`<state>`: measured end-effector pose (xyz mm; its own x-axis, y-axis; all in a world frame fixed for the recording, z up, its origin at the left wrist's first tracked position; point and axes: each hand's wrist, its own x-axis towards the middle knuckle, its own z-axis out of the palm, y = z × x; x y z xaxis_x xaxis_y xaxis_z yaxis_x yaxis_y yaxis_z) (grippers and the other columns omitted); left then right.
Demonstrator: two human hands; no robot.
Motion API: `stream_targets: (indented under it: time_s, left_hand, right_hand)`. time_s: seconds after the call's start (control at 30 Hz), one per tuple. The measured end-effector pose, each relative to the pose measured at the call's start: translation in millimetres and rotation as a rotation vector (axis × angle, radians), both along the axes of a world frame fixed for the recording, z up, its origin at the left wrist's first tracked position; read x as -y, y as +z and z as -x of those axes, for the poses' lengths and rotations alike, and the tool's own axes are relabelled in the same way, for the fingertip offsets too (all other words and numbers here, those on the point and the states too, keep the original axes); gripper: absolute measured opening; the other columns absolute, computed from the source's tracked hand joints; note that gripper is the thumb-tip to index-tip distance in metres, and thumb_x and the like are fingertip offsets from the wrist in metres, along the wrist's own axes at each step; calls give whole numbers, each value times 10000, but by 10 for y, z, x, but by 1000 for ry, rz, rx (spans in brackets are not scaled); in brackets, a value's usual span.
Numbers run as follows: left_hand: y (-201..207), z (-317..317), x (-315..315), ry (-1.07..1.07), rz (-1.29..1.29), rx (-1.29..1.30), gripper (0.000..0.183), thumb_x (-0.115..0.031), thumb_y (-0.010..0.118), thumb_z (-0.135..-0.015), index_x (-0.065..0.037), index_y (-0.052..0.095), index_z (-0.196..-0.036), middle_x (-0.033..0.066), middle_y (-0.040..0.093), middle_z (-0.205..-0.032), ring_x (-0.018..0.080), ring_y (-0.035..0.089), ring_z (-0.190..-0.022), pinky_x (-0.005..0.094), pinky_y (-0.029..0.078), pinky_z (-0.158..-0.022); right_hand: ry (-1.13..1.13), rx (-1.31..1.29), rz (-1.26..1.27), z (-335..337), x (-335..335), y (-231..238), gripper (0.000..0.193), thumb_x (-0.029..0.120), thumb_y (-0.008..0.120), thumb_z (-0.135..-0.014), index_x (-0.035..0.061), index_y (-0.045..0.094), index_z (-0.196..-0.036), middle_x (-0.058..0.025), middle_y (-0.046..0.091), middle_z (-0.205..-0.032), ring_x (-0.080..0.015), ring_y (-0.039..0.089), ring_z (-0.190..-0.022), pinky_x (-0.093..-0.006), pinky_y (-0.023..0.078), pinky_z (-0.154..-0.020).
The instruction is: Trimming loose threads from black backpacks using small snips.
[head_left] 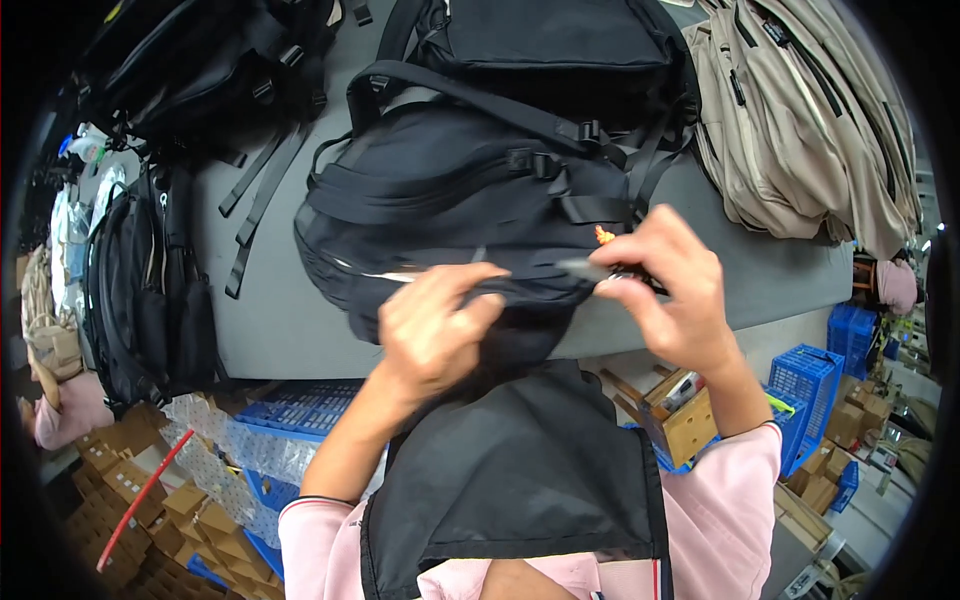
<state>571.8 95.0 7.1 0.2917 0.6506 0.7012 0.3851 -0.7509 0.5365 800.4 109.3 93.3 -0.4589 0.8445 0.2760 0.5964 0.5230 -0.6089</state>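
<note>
A black backpack (430, 210) lies on the grey table in front of me, its straps toward the far side. My left hand (435, 325) rests at its near edge, thumb and forefinger apart with nothing visible between them. Pinched in my right hand (680, 290) is a pair of thread snips (585, 268), its blade blurred and pointing left, just over the bag's right part. An orange-yellow knotted cord (603, 235) shows by its fingertips. The snips' handle is mostly hidden by my fingers. A pale strip (385, 274) runs along the bag beside my left hand.
Another black backpack (550, 40) lies behind, with more black bags (150, 270) at the left. Beige backpacks (800, 120) are piled at the far right of the table (270, 330). Blue crates (805, 390), a wooden box (690, 425) and cartons (190, 510) stand below the table edge.
</note>
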Motion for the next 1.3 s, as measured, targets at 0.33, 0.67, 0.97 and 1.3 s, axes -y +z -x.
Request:
stream_targets:
  time_s: [0.33, 0.67, 0.97, 1.3]
  left_hand:
    - [-320, 497, 674, -121, 469, -624, 168, -17, 575, -634, -40, 501, -783, 126, 549, -1019, 276, 539, -933, 370, 454, -799]
    - [29, 451, 252, -311, 810, -666, 142, -94, 649, -721, -42, 556, -815, 96, 552, -961, 287, 540, -880, 383, 454, -746]
    - [-34, -51, -483, -270, 522, -444, 141, -72, 641, -745, -2, 582, -852, 121, 586, -926, 297, 568, -903, 374, 462, -776]
    - [-431, -380, -1863, -117, 465, -808, 362, -254, 592, -841, 20, 615, -1075, 162, 579, -1161, 289, 446, -1210, 388, 343, -1006]
  right_hand:
    - [-569, -532, 653, -299, 73, -1253, 138, 101, 660, -828, 35, 560, -896, 55, 489, -690, -5, 413, -635, -170, 357, -549]
    - [-600, -741, 747, -9, -147, -1539, 124, 139, 604, -868, 29, 567, -913, 21, 539, -729, -18, 454, -613, -183, 385, -516]
    - [-691, -477, 332, 209, -554, -1852, 463, 262, 752, -727, 7, 567, -1068, -96, 583, -878, -181, 536, -656, -306, 462, -607]
    - [-659, -1021, 639, 412, -646, -1771, 353, -19, 690, -741, -31, 568, -1072, -55, 614, -907, -83, 595, -754, -210, 485, -691]
